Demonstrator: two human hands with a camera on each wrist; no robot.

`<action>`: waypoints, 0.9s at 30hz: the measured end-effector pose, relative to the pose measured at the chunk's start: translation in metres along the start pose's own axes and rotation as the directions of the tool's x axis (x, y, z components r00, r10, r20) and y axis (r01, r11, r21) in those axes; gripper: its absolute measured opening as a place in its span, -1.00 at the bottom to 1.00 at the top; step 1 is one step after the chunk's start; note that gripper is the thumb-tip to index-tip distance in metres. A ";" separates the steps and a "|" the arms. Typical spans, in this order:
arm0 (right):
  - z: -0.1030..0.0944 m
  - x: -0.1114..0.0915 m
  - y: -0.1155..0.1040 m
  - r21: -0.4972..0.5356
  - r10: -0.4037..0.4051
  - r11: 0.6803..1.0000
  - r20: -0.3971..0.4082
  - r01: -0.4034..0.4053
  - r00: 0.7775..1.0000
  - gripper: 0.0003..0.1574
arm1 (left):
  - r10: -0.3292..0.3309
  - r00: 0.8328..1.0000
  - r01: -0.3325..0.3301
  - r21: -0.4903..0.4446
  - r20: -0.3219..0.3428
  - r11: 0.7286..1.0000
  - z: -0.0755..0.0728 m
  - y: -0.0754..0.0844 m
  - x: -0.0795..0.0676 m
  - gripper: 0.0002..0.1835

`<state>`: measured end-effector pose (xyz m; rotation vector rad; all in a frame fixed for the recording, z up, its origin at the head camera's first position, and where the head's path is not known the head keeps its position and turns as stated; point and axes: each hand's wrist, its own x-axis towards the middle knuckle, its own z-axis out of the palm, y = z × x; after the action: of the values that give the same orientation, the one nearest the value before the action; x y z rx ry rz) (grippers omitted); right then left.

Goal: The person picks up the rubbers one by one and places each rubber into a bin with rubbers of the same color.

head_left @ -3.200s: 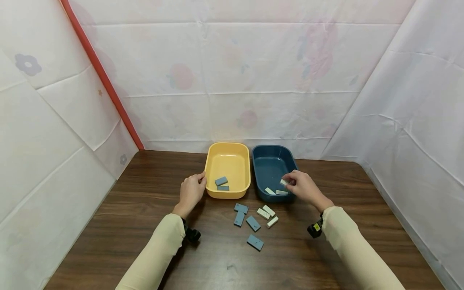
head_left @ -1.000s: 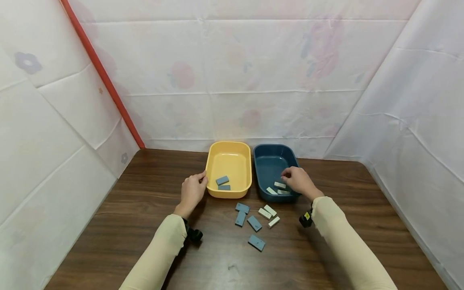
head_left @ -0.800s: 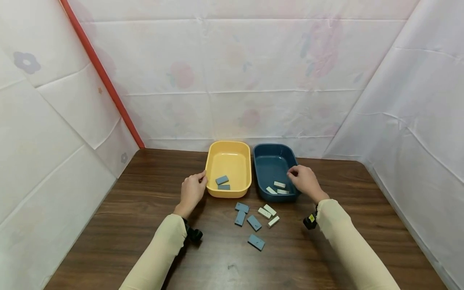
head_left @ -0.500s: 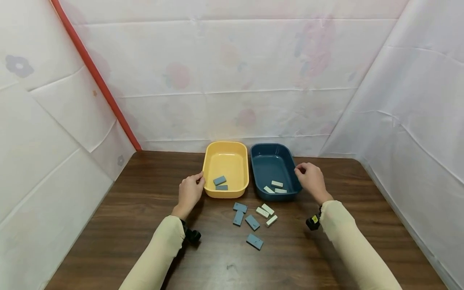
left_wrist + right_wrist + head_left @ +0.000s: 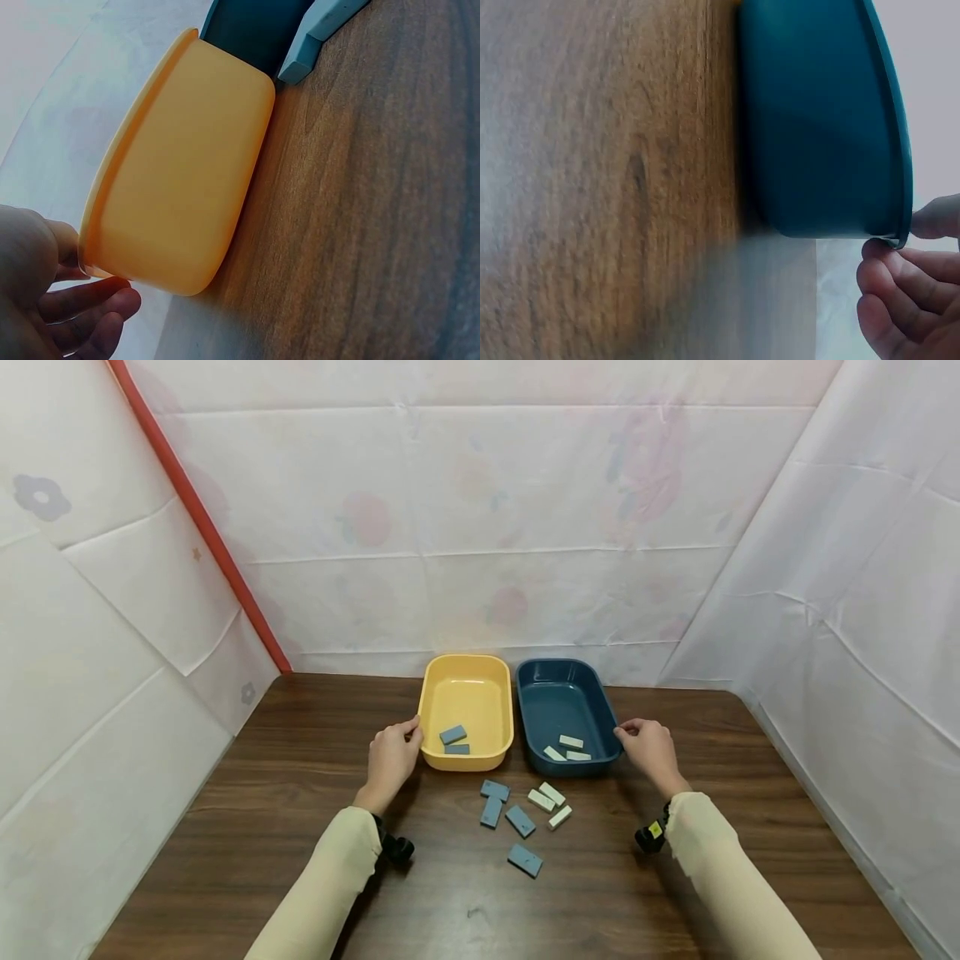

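My left hand [image 5: 393,758] pinches the left rim of the yellow bin [image 5: 468,689]; the left wrist view has the thumb above the rim and the fingers below. Two blue-grey blocks [image 5: 453,735] lie inside that bin. At the dark blue bin [image 5: 562,693], my right hand [image 5: 651,750] pinches the right rim; in the right wrist view its thumb [image 5: 934,217] and fingers [image 5: 889,281] stand on either side of the lip. Three whitish blocks [image 5: 572,742] lie near the front of the blue bin.
In front of the bins, several blue-grey blocks [image 5: 521,821] and three whitish blocks [image 5: 559,817] lie on the dark wooden table [image 5: 315,860]. A cloth-covered wall [image 5: 480,527] stands right behind the bins, with more cloth at both sides.
My right hand let go of a whitish block inside the blue bin, moved out to the right and took hold of that bin's rim. The left hand stays on the yellow bin.
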<state>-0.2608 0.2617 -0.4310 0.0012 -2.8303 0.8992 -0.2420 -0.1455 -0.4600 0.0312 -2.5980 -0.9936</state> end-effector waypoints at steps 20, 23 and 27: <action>0.004 -0.008 0.002 0.115 0.106 0.987 0.040 -0.110 0.994 -0.63 | 0.015 0.999 -0.015 -0.004 -0.043 1.000 0.000 -0.002 0.002 -0.68; 0.006 -0.010 0.004 0.114 0.117 0.986 0.048 -0.122 0.992 -0.62 | 0.037 0.998 -0.036 0.022 -0.041 0.999 -0.001 0.000 0.001 -0.69; 0.008 -0.012 0.006 0.093 0.104 0.990 0.021 -0.106 0.994 -0.62 | 0.083 0.996 -0.082 0.010 -0.044 0.997 -0.002 0.005 -0.001 -0.71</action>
<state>-0.2509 0.2612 -0.4430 -0.1302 -2.8231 1.0587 -0.2397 -0.1431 -0.4553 -0.0511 -2.5412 -0.9430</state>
